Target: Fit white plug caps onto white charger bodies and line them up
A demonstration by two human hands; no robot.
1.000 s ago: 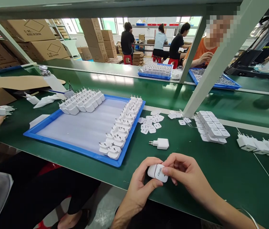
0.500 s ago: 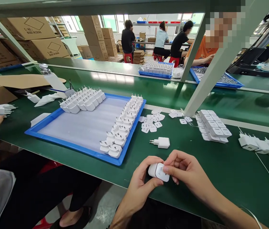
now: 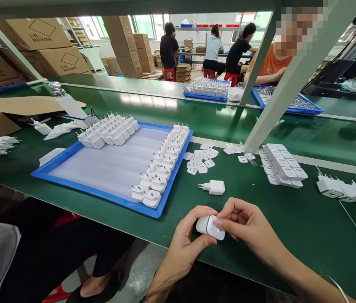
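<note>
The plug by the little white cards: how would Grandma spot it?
Look right of the blue tray on the green table. Just in front of the scattered white cards lies the white plug. Unlike its neighbours, it's alone, neither held nor grouped.

Pale, bright windows (image 3: 144, 28) light the back of the room, and white glare streaks the green surface (image 3: 102, 100) beyond the table (image 3: 279, 235). Beneath the table it is dim. Blocky pixelation covers an upper-right patch.
</note>
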